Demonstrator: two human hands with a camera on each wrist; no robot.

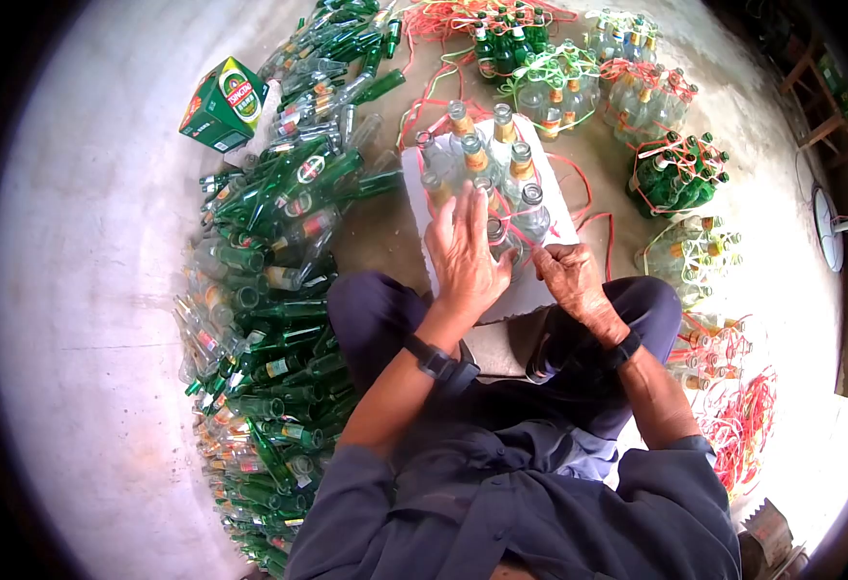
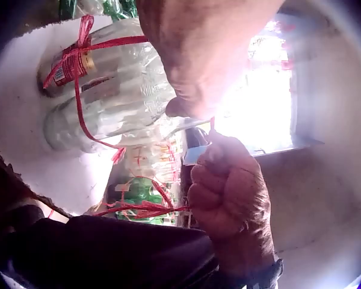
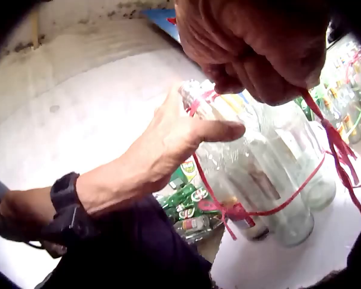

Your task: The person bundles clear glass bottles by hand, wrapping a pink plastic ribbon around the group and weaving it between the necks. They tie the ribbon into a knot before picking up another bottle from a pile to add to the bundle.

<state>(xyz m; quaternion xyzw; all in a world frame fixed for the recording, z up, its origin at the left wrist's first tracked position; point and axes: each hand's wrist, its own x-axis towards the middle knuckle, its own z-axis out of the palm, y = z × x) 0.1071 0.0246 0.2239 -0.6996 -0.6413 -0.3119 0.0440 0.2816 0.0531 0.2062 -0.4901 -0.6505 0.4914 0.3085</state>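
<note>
A cluster of clear glass bottles (image 1: 530,217) stands upright on a white board (image 1: 422,222) in front of the person. Red plastic twine (image 3: 277,211) runs around the bottles low down, and also passes near their necks. My left hand (image 1: 467,256) lies against the near-left side of the cluster, its fingers straight and the thumb spread, also seen in the right wrist view. To its right, my right hand (image 1: 574,280) has its fingers curled tightly around a length of the red twine; the left wrist view shows this fist (image 2: 228,192) with twine leading from it.
Many loose green and clear bottles (image 1: 289,319) lie heaped at the left, beside a green beer carton (image 1: 231,101). Tied bundles of bottles (image 1: 680,174) stand along the right and back. Loose red twine (image 1: 743,435) lies piled at the right. A fan (image 1: 827,227) stands near the wall.
</note>
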